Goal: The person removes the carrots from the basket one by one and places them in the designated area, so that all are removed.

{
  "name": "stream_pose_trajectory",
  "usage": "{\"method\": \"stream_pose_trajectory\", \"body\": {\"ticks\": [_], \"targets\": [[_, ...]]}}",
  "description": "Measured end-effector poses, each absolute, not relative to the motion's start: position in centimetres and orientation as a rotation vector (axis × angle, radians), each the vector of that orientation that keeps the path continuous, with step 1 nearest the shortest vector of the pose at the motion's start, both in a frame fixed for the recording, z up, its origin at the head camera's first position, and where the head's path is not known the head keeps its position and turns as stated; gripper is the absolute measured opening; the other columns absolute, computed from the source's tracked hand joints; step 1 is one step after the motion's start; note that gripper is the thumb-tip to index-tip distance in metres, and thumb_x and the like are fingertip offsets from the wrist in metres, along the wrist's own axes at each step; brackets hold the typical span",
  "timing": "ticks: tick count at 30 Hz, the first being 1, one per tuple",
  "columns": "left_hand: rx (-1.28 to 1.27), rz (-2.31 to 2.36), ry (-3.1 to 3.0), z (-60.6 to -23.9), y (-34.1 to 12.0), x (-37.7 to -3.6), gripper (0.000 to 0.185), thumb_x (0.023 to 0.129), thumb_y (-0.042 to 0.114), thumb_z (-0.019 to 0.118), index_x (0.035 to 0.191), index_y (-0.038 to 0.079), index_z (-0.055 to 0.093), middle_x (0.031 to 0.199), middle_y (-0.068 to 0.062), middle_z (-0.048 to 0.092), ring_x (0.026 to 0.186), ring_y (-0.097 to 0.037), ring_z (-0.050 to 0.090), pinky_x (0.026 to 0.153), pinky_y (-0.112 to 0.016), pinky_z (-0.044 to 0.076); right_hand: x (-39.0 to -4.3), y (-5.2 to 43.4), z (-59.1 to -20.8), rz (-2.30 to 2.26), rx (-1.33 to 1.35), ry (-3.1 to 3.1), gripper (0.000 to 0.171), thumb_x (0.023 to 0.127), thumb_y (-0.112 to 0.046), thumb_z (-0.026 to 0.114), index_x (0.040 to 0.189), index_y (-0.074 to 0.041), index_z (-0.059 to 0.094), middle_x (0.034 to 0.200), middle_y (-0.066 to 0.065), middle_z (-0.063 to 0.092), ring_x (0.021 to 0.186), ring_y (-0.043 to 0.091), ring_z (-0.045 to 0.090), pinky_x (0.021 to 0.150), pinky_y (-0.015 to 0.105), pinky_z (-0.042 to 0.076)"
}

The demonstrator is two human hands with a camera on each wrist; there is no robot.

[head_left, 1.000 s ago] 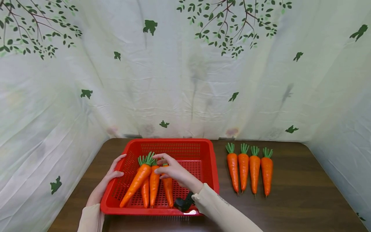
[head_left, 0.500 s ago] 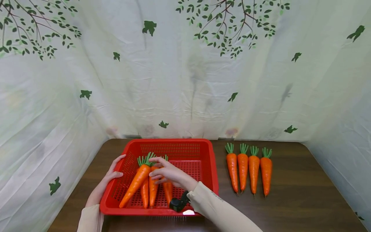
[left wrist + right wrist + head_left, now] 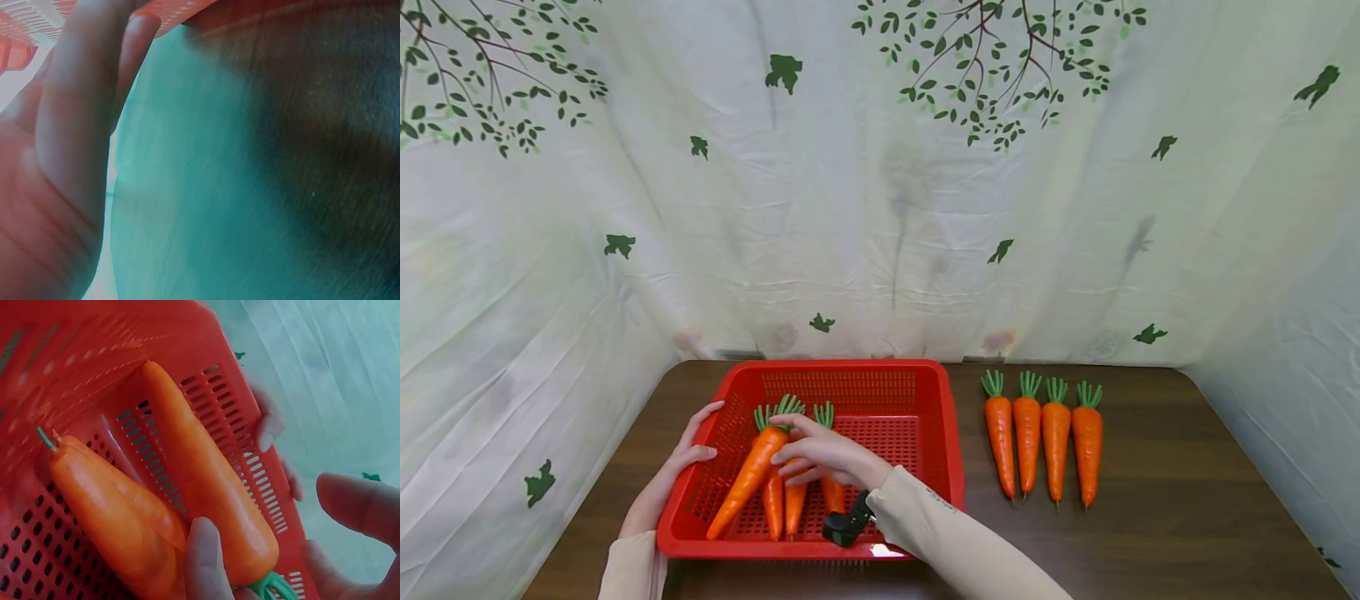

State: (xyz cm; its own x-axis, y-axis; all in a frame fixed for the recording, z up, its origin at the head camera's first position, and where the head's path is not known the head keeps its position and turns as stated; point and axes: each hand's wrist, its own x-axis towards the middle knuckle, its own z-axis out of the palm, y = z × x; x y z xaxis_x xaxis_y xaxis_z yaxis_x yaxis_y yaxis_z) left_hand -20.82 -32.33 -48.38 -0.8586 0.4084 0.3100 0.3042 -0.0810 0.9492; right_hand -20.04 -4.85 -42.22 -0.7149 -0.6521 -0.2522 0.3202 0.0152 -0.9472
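Along the left, then across the back to the far right, creased pale cloth (image 3: 887, 208) with green leaf prints. Within it, a brown table (image 3: 1187, 467). At its left, a cream left sleeve (image 3: 636, 567), then the left hand (image 3: 681, 458), in a grasp on the left side of a red slatted basket (image 3: 775, 550), fingertips at the rim. Inside the basket, leftmost, a slanting carrot (image 3: 748, 479), tip toward the front-left, greens toward the back, partly across the second carrot (image 3: 773, 504). Just beside, nearly parallel, the third carrot (image 3: 795, 507), then the fourth carrot (image 3: 832, 496), both partly hidden. Over these, the right hand (image 3: 827, 456), released, fingers apart and reaching left toward the slanting carrot. Hard to tell: contact of its fingertips with any carrot. At the right wrist, low over the basket, a black device (image 3: 847, 525); behind that, a cream right sleeve (image 3: 962, 533). Right of the basket, apart from it on the table, four more carrots in an upright row, greens at the back: a first (image 3: 1000, 442), a second (image 3: 1027, 442), a third (image 3: 1057, 442), a rightmost (image 3: 1087, 450).
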Motion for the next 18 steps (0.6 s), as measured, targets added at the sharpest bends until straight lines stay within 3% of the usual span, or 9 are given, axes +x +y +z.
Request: {"method": "stream_pose_trajectory", "body": {"ticks": [9,18], "targets": [[0.835,2.118,2.057,-48.5,-32.3,-20.8,0.07,0.084,-0.006,0.035,0.146,0.029,0.034,0.126,0.006,0.046,0.105,-0.009,0.053,0.083,-0.023,0.046,-20.5,-5.7,-42.6,-1.733,-0.367,1.643,0.058,0.09,-0.004,0.059,0.145,-0.012,0.04,0.119,0.007,0.052,0.097,0.041,0.062,0.077,0.04,0.054],[0.824,2.126,2.056,-48.5,-32.3,-20.8,0.07,0.084,-0.006,0.035,0.144,0.03,0.035,0.125,0.007,0.047,0.104,-0.009,0.053,0.083,-0.023,0.046,-20.5,-6.1,-42.6,-1.72,-0.395,1.656,0.055,0.092,-0.003,0.058,0.144,-0.009,0.041,0.115,0.009,0.057,0.099,0.042,0.062,0.08,0.041,0.053]]}}
